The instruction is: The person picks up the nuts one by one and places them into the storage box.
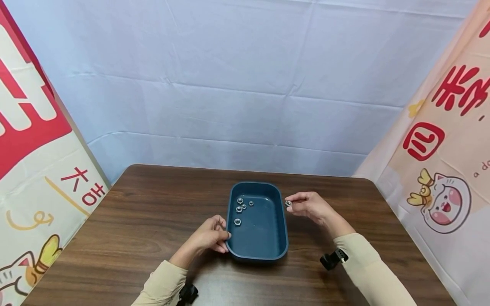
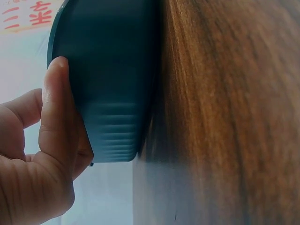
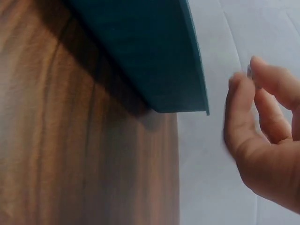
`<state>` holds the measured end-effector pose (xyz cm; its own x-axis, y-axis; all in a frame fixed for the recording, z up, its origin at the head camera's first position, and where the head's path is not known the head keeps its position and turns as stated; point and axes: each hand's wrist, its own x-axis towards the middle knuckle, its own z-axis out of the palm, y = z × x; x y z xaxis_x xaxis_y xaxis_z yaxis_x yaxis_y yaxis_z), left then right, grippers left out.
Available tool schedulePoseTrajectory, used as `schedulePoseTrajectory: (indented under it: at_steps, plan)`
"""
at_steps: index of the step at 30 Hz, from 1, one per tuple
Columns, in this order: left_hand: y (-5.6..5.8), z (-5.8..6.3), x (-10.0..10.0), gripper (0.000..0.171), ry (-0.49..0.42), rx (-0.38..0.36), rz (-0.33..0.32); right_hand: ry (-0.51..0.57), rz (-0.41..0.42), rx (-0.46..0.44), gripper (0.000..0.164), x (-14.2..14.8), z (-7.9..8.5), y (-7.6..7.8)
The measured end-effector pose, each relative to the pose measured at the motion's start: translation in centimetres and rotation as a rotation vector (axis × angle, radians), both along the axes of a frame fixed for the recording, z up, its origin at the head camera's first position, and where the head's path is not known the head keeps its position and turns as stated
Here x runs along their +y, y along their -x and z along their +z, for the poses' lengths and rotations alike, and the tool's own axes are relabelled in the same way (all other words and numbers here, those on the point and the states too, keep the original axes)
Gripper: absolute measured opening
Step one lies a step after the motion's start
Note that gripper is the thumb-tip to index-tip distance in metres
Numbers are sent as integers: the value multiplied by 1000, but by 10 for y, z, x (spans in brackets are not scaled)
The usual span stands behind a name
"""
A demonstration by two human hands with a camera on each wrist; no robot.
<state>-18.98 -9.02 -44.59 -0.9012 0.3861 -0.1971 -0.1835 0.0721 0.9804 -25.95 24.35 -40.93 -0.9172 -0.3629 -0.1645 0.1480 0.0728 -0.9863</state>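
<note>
A dark blue rectangular tray [image 1: 262, 240] sits on the table, with several metal hex nuts [image 1: 237, 222] of differing sizes lying inside towards its left wall. My left hand [image 1: 209, 234] grips the tray's left rim, thumb over the edge and fingers against the outside. The left wrist view shows that hand [image 2: 56, 136] close up on the tray wall [image 2: 108, 61]. Just off the right rim, my right hand [image 1: 311, 208] pinches another hex nut [image 1: 288, 203] between thumb and fingertips. In the right wrist view, the fingers mostly hide this nut [image 3: 250, 71].
The brown wood-grain table [image 1: 153, 221] has rounded far corners. A pale cloth [image 1: 229, 110] hangs behind it, and printed cloths flank it on the left [image 1: 38, 187] and right [image 1: 440, 157]. Both wrists carry small black devices [image 1: 334, 259].
</note>
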Motion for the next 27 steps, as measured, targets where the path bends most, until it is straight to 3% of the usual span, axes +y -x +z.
schedulePoseTrajectory:
  at_steps: [4, 13, 27]
  plan:
    - [0, 0, 1, 27, -4, 1, -1, -131, 60, 39, 38, -4, 5, 4]
    - [1, 0, 2, 27, -3, 8, -1, -225, 160, 21, 36, -17, 14, 13]
    - [1, 0, -1, 28, 5, 5, -7, -297, 166, 19, 31, -46, 15, 24]
